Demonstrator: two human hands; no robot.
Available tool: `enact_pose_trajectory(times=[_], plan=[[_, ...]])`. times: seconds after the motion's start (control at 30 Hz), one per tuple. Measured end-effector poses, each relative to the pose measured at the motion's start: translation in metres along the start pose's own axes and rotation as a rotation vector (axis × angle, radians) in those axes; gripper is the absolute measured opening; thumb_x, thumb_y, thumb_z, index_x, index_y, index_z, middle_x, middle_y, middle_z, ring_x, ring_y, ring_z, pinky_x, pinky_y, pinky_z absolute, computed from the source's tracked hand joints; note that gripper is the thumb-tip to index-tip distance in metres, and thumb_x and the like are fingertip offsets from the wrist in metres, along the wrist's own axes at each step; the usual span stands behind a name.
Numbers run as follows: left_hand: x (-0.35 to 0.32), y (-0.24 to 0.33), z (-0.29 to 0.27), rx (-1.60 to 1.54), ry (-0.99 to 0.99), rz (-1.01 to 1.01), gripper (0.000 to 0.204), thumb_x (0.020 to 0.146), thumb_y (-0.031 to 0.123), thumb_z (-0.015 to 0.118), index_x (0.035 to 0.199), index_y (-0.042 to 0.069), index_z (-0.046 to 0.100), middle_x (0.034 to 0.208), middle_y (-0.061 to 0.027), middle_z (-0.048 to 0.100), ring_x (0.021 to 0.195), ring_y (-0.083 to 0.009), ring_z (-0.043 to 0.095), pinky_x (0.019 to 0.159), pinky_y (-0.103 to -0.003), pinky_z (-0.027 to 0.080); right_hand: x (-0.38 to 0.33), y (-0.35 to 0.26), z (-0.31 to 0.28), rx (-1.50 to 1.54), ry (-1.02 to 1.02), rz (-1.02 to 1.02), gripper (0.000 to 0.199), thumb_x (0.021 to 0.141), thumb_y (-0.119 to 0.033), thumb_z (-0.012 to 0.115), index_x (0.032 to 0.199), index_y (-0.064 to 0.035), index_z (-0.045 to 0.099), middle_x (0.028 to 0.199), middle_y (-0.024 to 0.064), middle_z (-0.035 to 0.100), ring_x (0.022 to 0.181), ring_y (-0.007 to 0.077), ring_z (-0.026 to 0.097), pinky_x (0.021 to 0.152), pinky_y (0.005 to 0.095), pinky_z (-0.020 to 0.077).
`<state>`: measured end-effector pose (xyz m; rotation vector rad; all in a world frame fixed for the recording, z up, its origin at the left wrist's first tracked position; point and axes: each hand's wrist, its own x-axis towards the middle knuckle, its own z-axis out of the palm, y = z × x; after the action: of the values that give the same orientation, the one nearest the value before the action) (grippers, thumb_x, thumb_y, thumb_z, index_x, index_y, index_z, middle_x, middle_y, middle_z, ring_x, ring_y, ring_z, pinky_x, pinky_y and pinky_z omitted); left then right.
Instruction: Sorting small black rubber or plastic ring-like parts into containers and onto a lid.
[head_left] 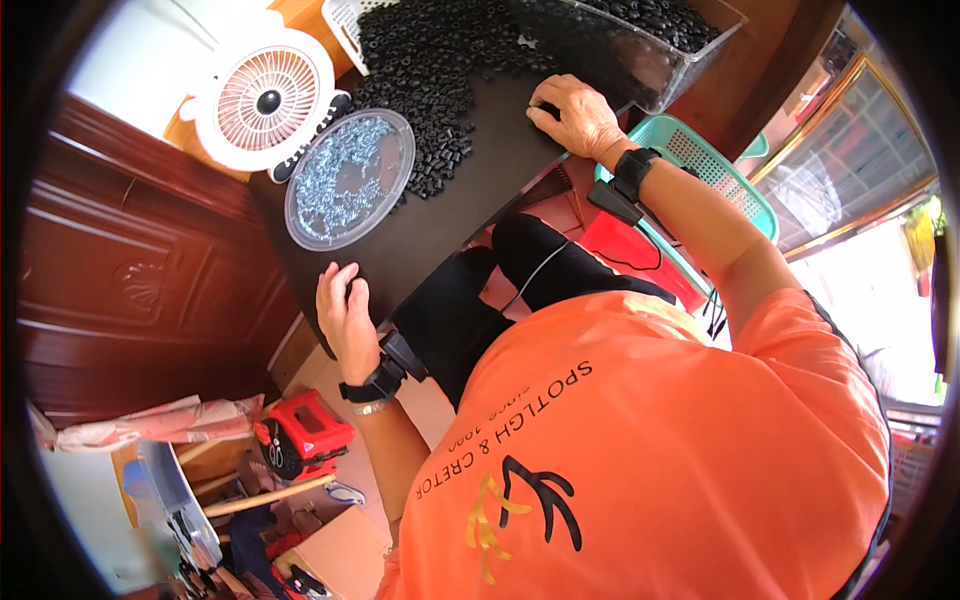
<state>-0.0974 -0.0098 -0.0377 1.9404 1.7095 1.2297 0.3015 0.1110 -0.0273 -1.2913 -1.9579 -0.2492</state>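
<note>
My left hand [345,312] rests on the near edge of the black table top [470,190], fingers apart and laid over the rim, holding nothing. My right hand [577,118] lies palm down farther along the table, fingers bent, beside a wide heap of small black cylindrical pieces [430,70]. Something dark sits under its fingertips; I cannot tell whether it is gripped. Both wrists wear black bands. A clear round dish [350,178] of small silvery pieces stands between the hands, closer to the left one.
A white round fan [265,98] stands beyond the dish. A clear bin [650,40] holds more black pieces, and a white basket [345,25] is by the heap. A teal basket [715,165] is beside my right forearm. A red box [305,432] sits below on the floor, dark wooden panelling [130,280] at left.
</note>
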Motion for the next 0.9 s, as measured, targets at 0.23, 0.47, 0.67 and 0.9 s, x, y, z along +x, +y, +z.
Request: enact_pose_trajectory(times=[0.23, 0.47, 0.67, 0.9], plan=[[0.006, 0.02, 0.01, -0.318, 0.054, -0.089, 0.016, 0.091, 0.008, 0.053, 0.1, -0.001, 0.064, 0.115, -0.0133, 0.059, 0.117, -0.0269, 0.05, 0.101, -0.037, 0.036, 0.001, -0.003, -0.004, -0.024, -0.067, 0.004, 0.02, 0.082, -0.023, 0.063, 0.091, -0.0042, 0.064, 0.097, 0.011, 0.063, 0.096, 0.0307, 0.059, 0.085, 0.04, 0.0483], [0.016, 0.03, -0.004, -0.469, -0.027, -0.125, 0.023, 0.093, 0.01, 0.044, 0.098, -0.005, 0.061, 0.105, -0.014, 0.063, 0.103, -0.0227, 0.056, 0.096, -0.035, 0.039, 0.003, -0.001, 0.0, 0.021, -0.05, 0.01, 0.021, 0.081, -0.025, 0.063, 0.088, -0.0052, 0.065, 0.093, 0.0099, 0.063, 0.095, 0.0297, 0.058, 0.083, 0.0402, 0.0487], [0.018, 0.019, 0.0, -0.57, -0.057, -0.131, 0.023, 0.092, 0.008, 0.042, 0.096, -0.006, 0.06, 0.103, -0.017, 0.063, 0.102, -0.0256, 0.057, 0.098, -0.037, 0.039, 0.006, 0.003, -0.002, 0.034, -0.026, 0.0, 0.019, 0.08, -0.024, 0.065, 0.085, -0.0057, 0.065, 0.09, 0.0071, 0.063, 0.09, 0.0287, 0.059, 0.08, 0.0395, 0.0495], [0.017, 0.003, -0.004, -0.643, -0.03, -0.12, 0.029, 0.097, 0.013, 0.038, 0.103, -0.007, 0.057, 0.107, -0.02, 0.062, 0.105, -0.0271, 0.058, 0.098, -0.038, 0.041, -0.001, 0.007, -0.003, 0.087, 0.012, 0.015, 0.019, 0.079, -0.024, 0.066, 0.083, -0.0061, 0.065, 0.088, 0.0066, 0.062, 0.088, 0.0279, 0.059, 0.08, 0.0391, 0.0493]])
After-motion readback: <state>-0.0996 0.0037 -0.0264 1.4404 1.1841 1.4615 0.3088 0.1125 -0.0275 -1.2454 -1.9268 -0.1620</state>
